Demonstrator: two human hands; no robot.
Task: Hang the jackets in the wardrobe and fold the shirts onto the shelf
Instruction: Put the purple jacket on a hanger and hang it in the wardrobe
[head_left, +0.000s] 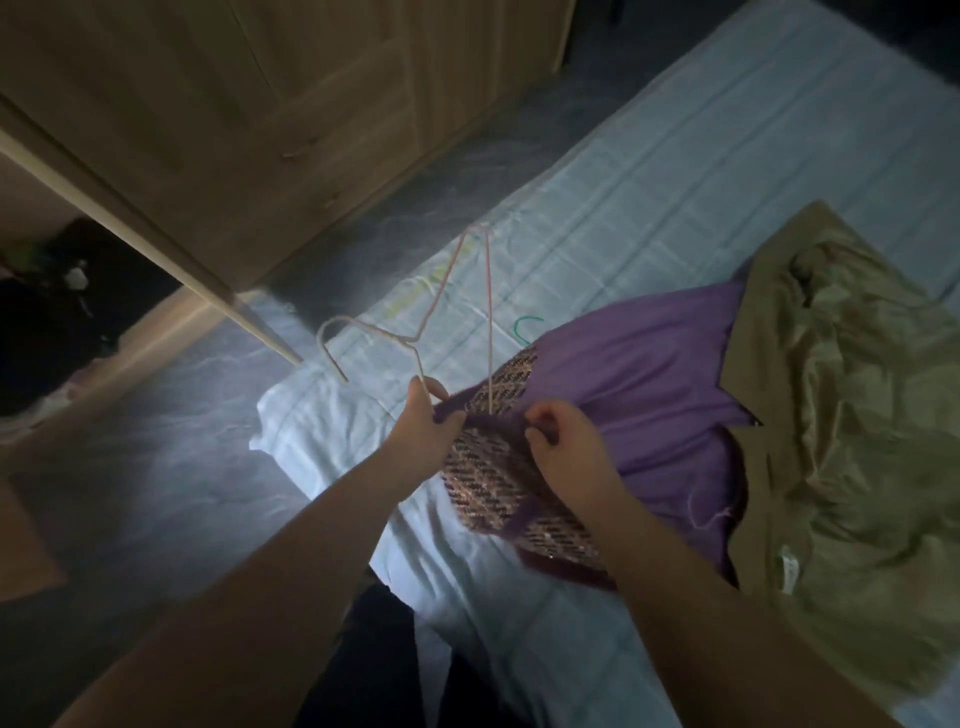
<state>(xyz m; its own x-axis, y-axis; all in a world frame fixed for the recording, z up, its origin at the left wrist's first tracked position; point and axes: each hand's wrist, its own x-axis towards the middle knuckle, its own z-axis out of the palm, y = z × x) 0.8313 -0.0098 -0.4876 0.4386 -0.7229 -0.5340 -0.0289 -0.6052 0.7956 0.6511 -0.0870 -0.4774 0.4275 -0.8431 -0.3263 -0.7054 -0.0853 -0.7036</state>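
Note:
A purple jacket (644, 364) with a woven tweed outside and plain purple lining lies on the bed. A pale wire hanger (441, 296) stands tilted above it, one end pushed into the jacket. My left hand (428, 421) grips the hanger's wire together with the jacket's edge. My right hand (563, 441) pinches the jacket's fabric beside the hanger's other wire. A tan jacket (841, 415) with shiny lining lies spread to the right, partly under the purple one.
The bed (649, 171) has a pale blue sheet. A wooden wardrobe (249, 104) stands at the upper left, its door (156, 249) open over a dark compartment. A green hanger hook (524, 327) peeks out beside the purple jacket. Grey floor lies at left.

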